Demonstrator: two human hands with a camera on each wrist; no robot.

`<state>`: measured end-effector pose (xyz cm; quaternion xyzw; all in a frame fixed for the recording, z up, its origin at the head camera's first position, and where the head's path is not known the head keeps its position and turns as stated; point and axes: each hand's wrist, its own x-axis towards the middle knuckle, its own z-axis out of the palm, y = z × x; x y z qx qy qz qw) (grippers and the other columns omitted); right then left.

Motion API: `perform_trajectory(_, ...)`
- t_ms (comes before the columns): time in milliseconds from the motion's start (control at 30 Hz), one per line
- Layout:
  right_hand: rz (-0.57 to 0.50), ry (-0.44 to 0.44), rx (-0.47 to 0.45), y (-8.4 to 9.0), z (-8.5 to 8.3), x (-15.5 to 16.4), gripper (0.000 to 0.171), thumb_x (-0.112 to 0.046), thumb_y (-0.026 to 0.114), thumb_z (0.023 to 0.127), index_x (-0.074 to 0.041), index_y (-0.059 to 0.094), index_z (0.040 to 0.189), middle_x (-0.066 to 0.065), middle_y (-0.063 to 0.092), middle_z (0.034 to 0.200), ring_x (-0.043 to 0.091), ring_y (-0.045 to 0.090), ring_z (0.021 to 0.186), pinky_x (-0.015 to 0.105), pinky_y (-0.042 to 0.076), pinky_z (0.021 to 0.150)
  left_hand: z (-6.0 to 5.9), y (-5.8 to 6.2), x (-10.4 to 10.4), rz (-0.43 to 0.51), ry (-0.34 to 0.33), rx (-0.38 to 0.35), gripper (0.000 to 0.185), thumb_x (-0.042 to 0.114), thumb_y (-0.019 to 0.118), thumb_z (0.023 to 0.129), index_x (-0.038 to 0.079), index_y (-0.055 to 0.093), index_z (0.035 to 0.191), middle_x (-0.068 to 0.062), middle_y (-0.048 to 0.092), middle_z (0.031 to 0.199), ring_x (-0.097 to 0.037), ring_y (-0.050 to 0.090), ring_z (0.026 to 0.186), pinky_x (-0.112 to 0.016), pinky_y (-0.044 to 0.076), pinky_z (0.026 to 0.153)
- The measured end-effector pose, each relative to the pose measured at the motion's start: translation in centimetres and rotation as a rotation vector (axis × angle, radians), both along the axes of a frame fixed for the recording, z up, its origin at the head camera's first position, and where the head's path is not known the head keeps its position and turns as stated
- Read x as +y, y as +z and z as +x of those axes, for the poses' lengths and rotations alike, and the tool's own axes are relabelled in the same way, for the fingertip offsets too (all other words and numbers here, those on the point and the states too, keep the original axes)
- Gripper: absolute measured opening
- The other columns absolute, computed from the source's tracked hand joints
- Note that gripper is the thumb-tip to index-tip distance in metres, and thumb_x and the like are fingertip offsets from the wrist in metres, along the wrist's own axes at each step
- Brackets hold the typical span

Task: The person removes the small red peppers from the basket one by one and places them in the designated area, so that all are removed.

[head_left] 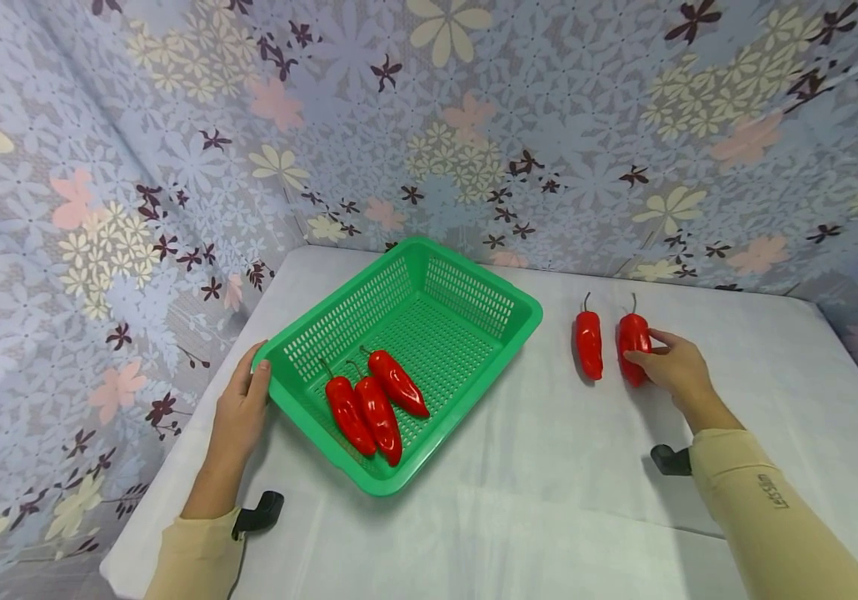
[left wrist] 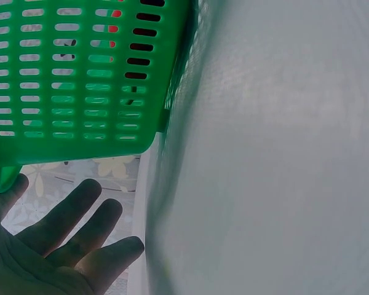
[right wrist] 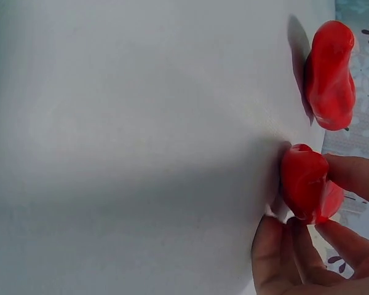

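Observation:
My left hand [head_left: 241,408] is at the left corner of a green plastic basket [head_left: 466,392], thumb over the rim and fingers outside. The left wrist view shows the rim between thumb and index finger of this left hand [left wrist: 61,246], the other fingers spread below. Three red peppers [head_left: 378,417] with thin stems lie in the basket's near left part. On the right, my right hand [head_left: 672,367] grips a red pepper [head_left: 633,337] from its right side, thumb and fingers on either side of it. Another red pepper [head_left: 589,343] lies just left of it on the table.
A white cloth covers the table [head_left: 519,467]. Flowered fabric [head_left: 369,125] stands behind it and along the left side. Each wrist bears a small black camera, such as the left one [head_left: 260,512].

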<state>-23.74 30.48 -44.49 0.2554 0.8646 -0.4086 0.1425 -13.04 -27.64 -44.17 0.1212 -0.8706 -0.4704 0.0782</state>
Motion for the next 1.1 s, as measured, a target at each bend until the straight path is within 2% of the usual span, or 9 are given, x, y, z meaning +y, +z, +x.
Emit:
perform_trajectory(300, 0.043, -0.004, 0.006, 0.7, 0.3, -0.1, 0.081, -0.026, 0.063, 0.099, -0.004, 0.015, 0.161, 0.034, 0.027, 0.155, 0.052, 0.033, 0.137, 0.058, 0.043, 0.101, 0.0, 0.0, 0.0, 0.009, 0.001, -0.001, 0.06, 0.058, 0.037, 0.105, 0.028, 0.037, 0.157, -0.023, 0.051, 0.144, -0.042, 0.047, 0.131, -0.064, 0.032, 0.106)
perform_trajectory(633, 0.048, -0.033, 0.046, 1.2, 0.4, -0.2, 0.083, -0.036, 0.062, 0.099, -0.005, 0.016, 0.161, 0.031, 0.023, 0.158, 0.051, 0.03, 0.14, 0.06, 0.041, 0.102, -0.1, 0.2, 0.0, 0.006, 0.001, 0.003, 0.06, 0.059, 0.037, 0.105, 0.029, 0.037, 0.157, -0.023, 0.052, 0.143, -0.042, 0.048, 0.131, -0.064, 0.032, 0.105)
perform_trajectory(900, 0.053, -0.043, 0.146, 2.4, 0.3, -0.7, 0.082, -0.038, 0.06, 0.1, -0.006, 0.015, 0.161, 0.03, 0.023, 0.159, 0.051, 0.031, 0.139, 0.06, 0.041, 0.102, -0.1, 0.1, -0.1, 0.006, 0.002, -0.015, 0.061, 0.06, 0.037, 0.104, 0.029, 0.037, 0.157, -0.022, 0.05, 0.146, -0.043, 0.046, 0.133, -0.064, 0.031, 0.106)
perform_trajectory(1100, 0.06, -0.036, 0.263, 3.3, -0.1, -1.0, 0.088, -0.043, 0.061, 0.098, -0.013, 0.009, 0.163, 0.029, 0.021, 0.16, 0.051, 0.028, 0.141, 0.061, 0.039, 0.102, 0.0, 0.3, 0.1, 0.011, 0.002, -0.013, 0.061, 0.06, 0.038, 0.104, 0.028, 0.037, 0.157, -0.023, 0.051, 0.145, -0.043, 0.046, 0.133, -0.065, 0.031, 0.106)
